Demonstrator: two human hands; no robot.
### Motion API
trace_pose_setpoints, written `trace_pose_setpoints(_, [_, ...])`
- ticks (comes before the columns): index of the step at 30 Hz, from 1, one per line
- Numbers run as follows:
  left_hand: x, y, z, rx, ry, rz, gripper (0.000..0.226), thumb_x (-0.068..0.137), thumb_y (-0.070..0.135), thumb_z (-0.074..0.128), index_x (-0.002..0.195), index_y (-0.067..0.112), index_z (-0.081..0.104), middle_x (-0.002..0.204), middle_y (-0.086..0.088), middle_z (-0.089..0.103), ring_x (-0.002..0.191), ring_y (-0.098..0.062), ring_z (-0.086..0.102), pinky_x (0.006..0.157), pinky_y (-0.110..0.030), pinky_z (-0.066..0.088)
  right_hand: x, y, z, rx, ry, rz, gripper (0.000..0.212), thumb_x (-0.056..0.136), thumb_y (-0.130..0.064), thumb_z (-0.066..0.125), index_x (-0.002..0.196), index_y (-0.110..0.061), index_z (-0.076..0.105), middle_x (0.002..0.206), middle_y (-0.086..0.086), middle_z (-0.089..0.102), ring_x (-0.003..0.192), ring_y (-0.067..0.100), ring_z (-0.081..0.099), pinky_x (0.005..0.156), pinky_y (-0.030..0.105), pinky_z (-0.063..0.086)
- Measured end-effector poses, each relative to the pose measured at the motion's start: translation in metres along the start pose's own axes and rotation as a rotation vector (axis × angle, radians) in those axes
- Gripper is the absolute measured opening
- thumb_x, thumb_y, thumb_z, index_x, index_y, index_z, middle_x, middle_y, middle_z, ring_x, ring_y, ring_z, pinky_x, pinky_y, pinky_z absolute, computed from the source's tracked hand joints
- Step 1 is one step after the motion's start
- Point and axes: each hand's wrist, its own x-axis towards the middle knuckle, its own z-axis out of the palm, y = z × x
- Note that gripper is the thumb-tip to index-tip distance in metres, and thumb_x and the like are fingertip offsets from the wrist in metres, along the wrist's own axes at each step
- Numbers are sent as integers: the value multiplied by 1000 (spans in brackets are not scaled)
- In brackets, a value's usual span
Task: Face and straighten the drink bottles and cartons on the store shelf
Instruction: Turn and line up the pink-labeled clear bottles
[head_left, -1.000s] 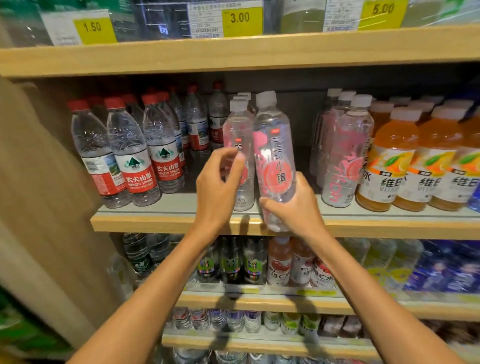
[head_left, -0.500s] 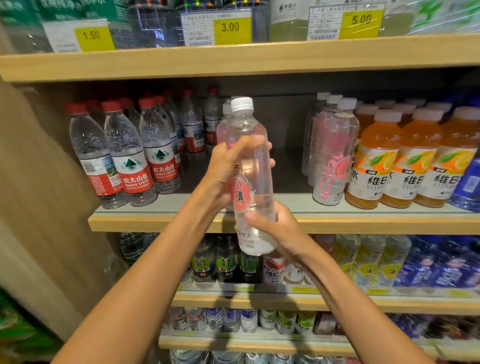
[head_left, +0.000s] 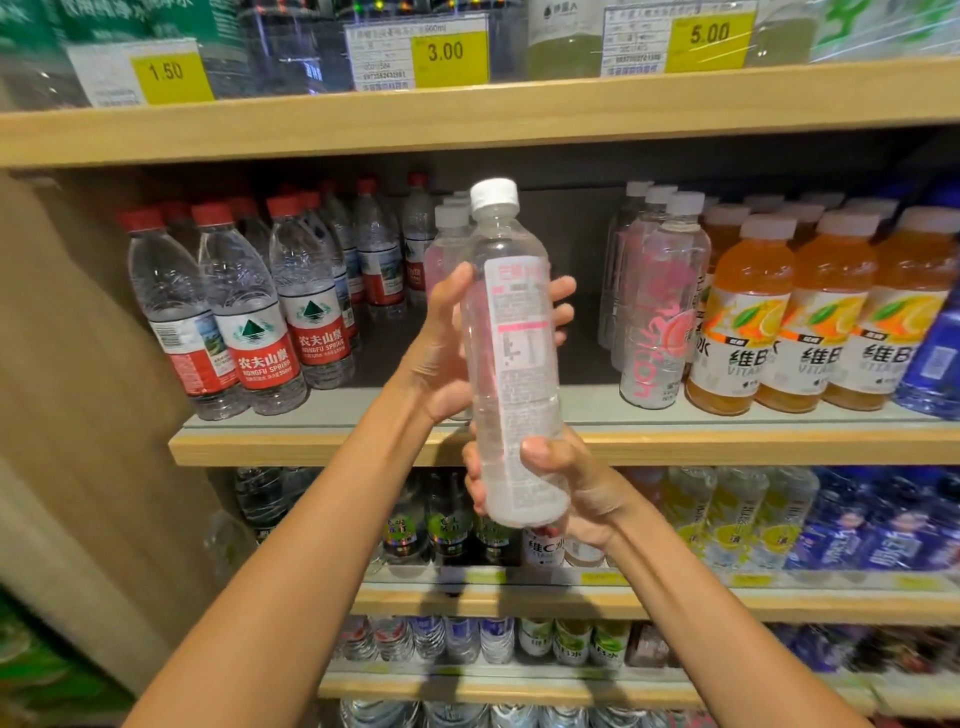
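Far left of the middle shelf (head_left: 322, 448): red-capped water bottles (head_left: 260, 322) stand upright in rows running back, red and white labels mostly forward, the front left one turned so a barcode side shows. Above, on the upper shelf edge, yellow price tags read 1.50 (head_left: 166, 73), 3.00 (head_left: 445, 52) and 5.00 (head_left: 709, 34). Left hand (head_left: 441, 353) grips the upper body of the clear white-capped bottle (head_left: 511, 364), thumb on the near left side, fingers curled round behind it with fingertips (head_left: 563, 288) showing past its right edge. The bottle is off the shelf, held in the air in front of the shelf lip, roughly upright with a slight tilt, its back label of small print and a pink band facing the camera. More white-capped bottles (head_left: 449, 244) stand on the shelf just behind it. Right hand (head_left: 571, 488) wraps the bottle's base from below, thumb across the front, other fingers curled round the far side. To the right on the shelf: pink-printed clear bottles (head_left: 660, 322) upright, then orange drink bottles (head_left: 748, 332) with labels forward, then a blue bottle (head_left: 935, 358) at the frame edge. Lower shelves hold green-label bottles (head_left: 447, 525), yellow-label bottles (head_left: 727, 519) and blue bottles (head_left: 883, 525), blurred.
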Motion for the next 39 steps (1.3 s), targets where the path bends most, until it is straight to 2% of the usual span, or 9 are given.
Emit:
trace_pose_setpoints(3, [-5, 1, -5, 320, 336, 85, 85, 58, 62, 77, 124, 13, 58, 113, -7, 69, 104, -20, 65, 91, -38, 53, -4, -9, -5, -278, 274, -100, 56, 59, -33, 81, 106, -10, 63, 88, 7, 72, 77, 20, 69, 67, 28, 55])
trace_pose_setpoints(7, [-6, -1, 0, 536, 562, 252, 32, 93, 41, 56, 110, 16, 67, 98, 2, 73, 93, -14, 70, 79, -28, 53, -1, -5, -8, -655, 620, -227, 53, 70, -28, 83, 114, -16, 56, 97, -8, 71, 88, 1, 67, 71, 13, 50])
trace_pose_setpoints(10, [4, -6, 16, 624, 633, 241, 51, 87, 54, 58, 109, 9, 67, 100, -4, 71, 88, -14, 68, 78, -30, 54, 1, 8, -6, -823, 712, -236, 57, 79, -29, 75, 124, -22, 42, 108, -14, 61, 97, -5, 60, 77, 12, 47])
trace_pose_setpoints(13, [14, -14, 28, 625, 751, 301, 65, 72, 58, 70, 119, 14, 61, 106, -1, 70, 98, -13, 66, 90, -35, 54, 6, 24, -2, -948, 751, -299, 67, 83, -16, 70, 137, -11, 30, 126, 2, 52, 115, 12, 53, 94, 29, 45])
trace_pose_setpoints(17, [20, -15, 27, 559, 829, 399, 41, 70, 46, 76, 99, 19, 68, 86, 3, 71, 80, -13, 68, 78, -33, 55, 8, 35, 4, -1051, 764, -315, 75, 84, -26, 71, 140, -7, 25, 134, 7, 43, 124, 19, 46, 103, 38, 41])
trace_pose_setpoints(23, [13, -7, 13, 296, 573, 264, 61, 59, 44, 72, 101, 2, 62, 76, -9, 67, 60, -22, 65, 54, -28, 51, -6, 3, -5, -600, 500, -125, 53, 73, -30, 75, 120, -20, 52, 114, 0, 67, 104, 10, 64, 89, 26, 50])
trace_pose_setpoints(28, [10, 1, 7, 28, 143, 104, 55, 55, 42, 79, 91, 6, 60, 74, -7, 61, 58, -21, 59, 57, -27, 51, -8, -15, -8, -338, 233, 7, 96, 50, -49, 89, 124, -2, 50, 120, 27, 61, 108, 37, 60, 99, 47, 48])
trace_pose_setpoints(34, [13, -3, 4, -77, -94, -1, 56, 57, 45, 82, 91, 4, 67, 79, -8, 64, 63, -22, 62, 62, -30, 53, -3, -21, 3, -483, 305, -2, 50, 64, -23, 80, 108, -6, 61, 106, 21, 68, 99, 35, 66, 95, 48, 51])
trace_pose_setpoints(39, [9, -5, -1, 125, -17, 15, 71, 56, 54, 80, 106, 5, 67, 99, -14, 71, 88, -26, 69, 78, -35, 56, -3, -16, 4, -561, 467, -53, 29, 71, -9, 80, 95, -11, 64, 93, 12, 73, 92, 27, 70, 86, 40, 56])
